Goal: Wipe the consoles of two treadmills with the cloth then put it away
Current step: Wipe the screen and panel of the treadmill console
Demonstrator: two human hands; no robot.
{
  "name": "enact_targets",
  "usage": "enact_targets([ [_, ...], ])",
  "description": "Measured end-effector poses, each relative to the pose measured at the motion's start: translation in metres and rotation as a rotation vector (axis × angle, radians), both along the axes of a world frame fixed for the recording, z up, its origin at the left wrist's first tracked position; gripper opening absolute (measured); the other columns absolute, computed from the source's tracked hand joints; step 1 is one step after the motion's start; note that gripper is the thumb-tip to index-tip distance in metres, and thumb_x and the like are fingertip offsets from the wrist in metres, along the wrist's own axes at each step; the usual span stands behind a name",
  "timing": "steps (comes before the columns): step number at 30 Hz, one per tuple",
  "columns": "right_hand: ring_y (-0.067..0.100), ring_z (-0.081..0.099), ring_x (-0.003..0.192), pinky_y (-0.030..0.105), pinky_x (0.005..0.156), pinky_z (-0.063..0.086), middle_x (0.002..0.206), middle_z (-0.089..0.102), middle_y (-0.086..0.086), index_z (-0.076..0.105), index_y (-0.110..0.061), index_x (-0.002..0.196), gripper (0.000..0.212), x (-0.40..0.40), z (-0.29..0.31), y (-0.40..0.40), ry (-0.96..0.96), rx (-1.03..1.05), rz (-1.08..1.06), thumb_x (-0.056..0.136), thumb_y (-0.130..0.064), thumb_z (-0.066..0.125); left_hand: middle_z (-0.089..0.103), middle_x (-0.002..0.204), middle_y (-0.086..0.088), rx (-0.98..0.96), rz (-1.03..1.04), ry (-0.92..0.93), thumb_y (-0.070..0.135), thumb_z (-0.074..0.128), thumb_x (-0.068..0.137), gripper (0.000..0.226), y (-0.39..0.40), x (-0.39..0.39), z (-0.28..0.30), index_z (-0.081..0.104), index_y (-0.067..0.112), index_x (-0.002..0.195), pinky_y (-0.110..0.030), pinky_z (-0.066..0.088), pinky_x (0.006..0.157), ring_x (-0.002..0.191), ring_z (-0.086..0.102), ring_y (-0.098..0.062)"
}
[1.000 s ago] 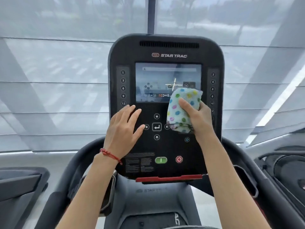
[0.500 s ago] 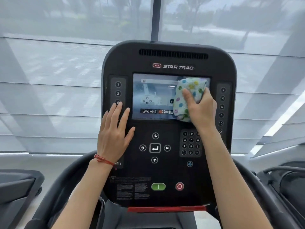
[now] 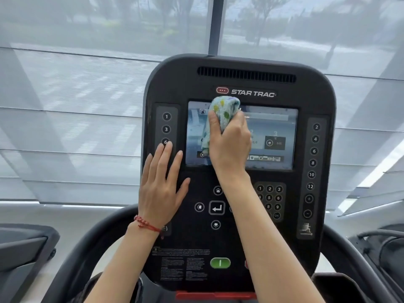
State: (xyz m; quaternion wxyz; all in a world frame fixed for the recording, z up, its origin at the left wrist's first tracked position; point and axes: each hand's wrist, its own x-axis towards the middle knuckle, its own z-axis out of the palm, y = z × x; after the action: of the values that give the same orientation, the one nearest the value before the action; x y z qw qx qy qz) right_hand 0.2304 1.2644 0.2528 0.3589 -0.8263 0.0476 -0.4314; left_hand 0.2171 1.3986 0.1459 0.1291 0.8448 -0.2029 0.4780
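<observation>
Nearest, two bare forearms reach up from the bottom edge. Left wrist carries a red cord bracelet (image 3: 146,224). Left hand (image 3: 160,189) lies flat on the left side of the black treadmill console (image 3: 238,171), fingers straight and slightly spread, fingertips over the left column of numbered buttons (image 3: 166,129), covering part of the "6". Right hand (image 3: 229,143) grips a bunched dotted cloth (image 3: 223,111), fingers and thumb curled round it, pressing it on the upper left part of the touchscreen (image 3: 273,136). Cloth pokes out above the hand and hangs a little at its left edge. Below the screen: arrow and enter keys (image 3: 216,207), a number keypad (image 3: 270,197) partly hidden by the right forearm, a green start button (image 3: 220,263). Right column of even-numbered buttons (image 3: 314,151) runs down the console's right side. "STAR TRAC" logo (image 3: 253,93) and a vent slot (image 3: 246,75) sit above the screen. Dark handrails (image 3: 94,239) curve at both sides. Behind, sheer window blinds (image 3: 72,106), blurred trees beyond.
</observation>
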Motion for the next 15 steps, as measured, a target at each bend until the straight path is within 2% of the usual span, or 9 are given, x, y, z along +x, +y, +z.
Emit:
enact_targets([
  [3, 0.022, 0.060, 0.076, 0.024, 0.060, 0.036, 0.091, 0.062, 0.009, 0.054, -0.001, 0.103, 0.043, 0.007, 0.004, 0.021, -0.054, -0.050, 0.048, 0.092, -0.042, 0.049, 0.040, 0.141, -0.024, -0.013, -0.007, 0.002, 0.028, 0.047, 0.095, 0.047, -0.001, 0.001, 0.000, 0.048, -0.001, 0.133, -0.052, 0.029, 0.108, 0.134, 0.033, -0.036],
  [7, 0.027, 0.063, 0.067, 0.033, 0.054, 0.048, 0.084, 0.065, 0.012, 0.058, 0.001, 0.096, 0.042, 0.013, 0.006, 0.030, -0.113, -0.167, 0.069, 0.090, -0.041, 0.053, 0.040, 0.141, -0.024, -0.022, -0.014, 0.005, 0.028, 0.048, 0.094, 0.047, -0.001, 0.001, -0.001, 0.047, 0.000, 0.133, -0.052, 0.029, 0.108, 0.135, 0.032, -0.035],
  [11, 0.027, 0.060, 0.054, 0.025, 0.046, 0.038, 0.071, 0.062, 0.013, 0.057, 0.002, 0.084, 0.042, 0.015, 0.005, 0.003, -0.124, -0.217, -0.013, 0.088, -0.040, 0.056, 0.040, 0.142, -0.022, -0.013, -0.015, 0.003, 0.027, 0.049, 0.093, 0.048, 0.000, 0.001, -0.002, 0.045, 0.002, 0.134, -0.051, 0.028, 0.109, 0.135, 0.032, -0.035],
  [15, 0.021, 0.053, 0.056, 0.021, 0.046, 0.027, 0.075, 0.061, 0.014, 0.056, 0.003, 0.086, 0.042, 0.007, 0.003, -0.039, -0.098, -0.195, -0.118, 0.090, -0.039, 0.053, 0.040, 0.141, -0.023, -0.013, -0.008, -0.018, 0.027, 0.049, 0.093, 0.047, 0.000, 0.002, -0.003, 0.046, 0.002, 0.133, -0.051, 0.029, 0.109, 0.134, 0.033, -0.035],
])
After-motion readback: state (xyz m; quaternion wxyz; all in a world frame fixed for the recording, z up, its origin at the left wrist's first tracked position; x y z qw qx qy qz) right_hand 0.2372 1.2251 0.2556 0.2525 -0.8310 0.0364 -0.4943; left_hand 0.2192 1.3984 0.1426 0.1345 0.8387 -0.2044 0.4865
